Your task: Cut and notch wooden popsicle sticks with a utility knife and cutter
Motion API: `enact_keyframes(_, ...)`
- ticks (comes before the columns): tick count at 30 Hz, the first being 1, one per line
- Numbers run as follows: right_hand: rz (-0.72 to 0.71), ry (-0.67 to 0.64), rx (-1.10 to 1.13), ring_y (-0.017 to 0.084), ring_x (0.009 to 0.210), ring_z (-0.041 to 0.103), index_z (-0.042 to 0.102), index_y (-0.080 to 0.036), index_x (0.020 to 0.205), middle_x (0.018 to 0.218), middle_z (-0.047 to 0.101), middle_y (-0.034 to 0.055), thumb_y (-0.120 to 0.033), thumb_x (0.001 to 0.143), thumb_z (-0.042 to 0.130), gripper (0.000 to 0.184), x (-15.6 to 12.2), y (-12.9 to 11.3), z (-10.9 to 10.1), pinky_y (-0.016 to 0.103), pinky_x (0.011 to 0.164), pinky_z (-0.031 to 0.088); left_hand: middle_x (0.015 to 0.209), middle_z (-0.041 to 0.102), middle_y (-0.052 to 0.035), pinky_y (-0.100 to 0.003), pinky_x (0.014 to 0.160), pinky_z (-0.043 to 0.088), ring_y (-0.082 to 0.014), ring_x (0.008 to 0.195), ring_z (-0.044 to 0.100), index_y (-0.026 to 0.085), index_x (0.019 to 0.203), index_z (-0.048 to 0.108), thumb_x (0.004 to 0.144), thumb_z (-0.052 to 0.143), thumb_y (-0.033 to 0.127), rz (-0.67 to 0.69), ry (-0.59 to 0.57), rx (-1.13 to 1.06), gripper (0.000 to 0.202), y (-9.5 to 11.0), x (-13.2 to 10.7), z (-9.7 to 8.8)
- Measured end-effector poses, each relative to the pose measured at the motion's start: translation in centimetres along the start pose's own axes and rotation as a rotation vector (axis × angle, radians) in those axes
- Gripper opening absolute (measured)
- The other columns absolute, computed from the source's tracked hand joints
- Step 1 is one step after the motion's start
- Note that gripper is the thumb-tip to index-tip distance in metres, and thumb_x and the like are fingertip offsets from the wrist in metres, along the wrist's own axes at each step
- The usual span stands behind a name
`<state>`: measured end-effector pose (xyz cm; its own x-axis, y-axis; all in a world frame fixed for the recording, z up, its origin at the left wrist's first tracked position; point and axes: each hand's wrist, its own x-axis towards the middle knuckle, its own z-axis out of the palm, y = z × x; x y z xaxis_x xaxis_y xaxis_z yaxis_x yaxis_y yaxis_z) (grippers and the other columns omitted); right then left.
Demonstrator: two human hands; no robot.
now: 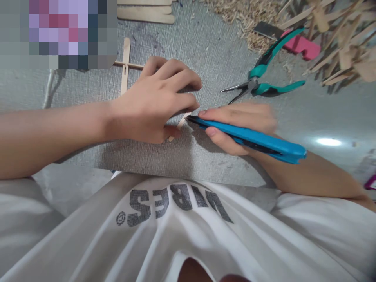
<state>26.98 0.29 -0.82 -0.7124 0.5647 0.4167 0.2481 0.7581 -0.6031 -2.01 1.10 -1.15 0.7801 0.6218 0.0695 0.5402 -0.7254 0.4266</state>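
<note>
My left hand [155,102] lies curled on the grey textured mat [205,51], its fingers pressed down on a small wooden stick [179,126] that pokes out below the fingertips. My right hand [237,125] is wrapped round a blue utility knife [252,139]. The knife's dark tip touches the end of the stick, right beside my left fingertips. Most of the stick is hidden under my left hand.
Teal-handled pliers [264,78] lie on the mat at the right. A pink block [301,46], wood shavings and a heap of sticks [340,35] fill the far right. A glued stick cross [125,64] and flat sticks [147,11] lie behind my left hand.
</note>
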Motion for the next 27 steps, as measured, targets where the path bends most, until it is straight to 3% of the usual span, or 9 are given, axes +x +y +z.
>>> enact_keyframes(7,-0.076,-0.049,-0.09,0.019,0.079,0.089,0.079,-0.029,0.137,0.104,0.093,0.0014,-0.026,0.107,0.076,0.03,0.9,-0.5,-0.2,0.027,0.073,0.073,0.163,0.066,-0.0151,-0.077,0.12,0.045,-0.0496,0.157,0.058,0.022,0.136,0.074,0.093,0.081,0.03,0.05,0.071,-0.03,0.044,-0.3,-0.3,0.5)
enact_keyframes(12,-0.076,-0.065,-0.067,0.018,0.087,0.09,0.076,-0.026,0.135,0.108,0.092,0.002,-0.024,0.112,0.069,0.024,1.5,-0.6,0.0,0.026,0.081,0.073,0.166,0.063,-0.013,-0.079,0.12,0.041,-0.0514,0.157,0.055,0.021,0.135,0.074,0.094,0.075,0.032,0.052,0.057,-0.081,0.042,-0.6,-0.2,0.7)
enact_keyframes(17,-0.061,0.003,-0.044,0.021,0.087,0.09,0.078,-0.025,0.132,0.109,0.092,0.0043,-0.025,0.112,0.07,0.022,0.8,-0.4,0.7,0.03,0.078,0.074,0.166,0.063,-0.0048,-0.072,0.13,0.038,-0.0442,0.161,0.052,0.028,0.135,0.076,0.095,0.074,0.035,-0.02,0.032,-0.149,0.041,-0.3,-0.2,0.3)
enact_keyframes(22,-0.044,0.072,-0.04,0.021,0.075,0.085,0.081,-0.029,0.133,0.106,0.092,0.004,-0.034,0.111,0.068,0.025,-0.1,0.1,1.5,0.033,0.069,0.074,0.168,0.062,-0.0143,-0.076,0.122,0.039,-0.0503,0.158,0.053,0.021,0.141,0.074,0.088,0.073,0.035,0.052,0.036,-0.074,0.055,-0.7,-0.2,0.6)
enact_keyframes(27,-0.006,0.14,-0.046,0.023,0.074,0.084,0.083,-0.03,0.133,0.104,0.092,0.0046,-0.031,0.107,0.074,0.027,-0.5,0.0,0.9,0.035,0.065,0.072,0.17,0.06,-0.0163,-0.075,0.121,0.037,-0.0514,0.158,0.053,0.021,0.144,0.073,0.087,0.075,0.033,0.068,0.035,-0.069,0.058,-0.9,-0.3,0.6)
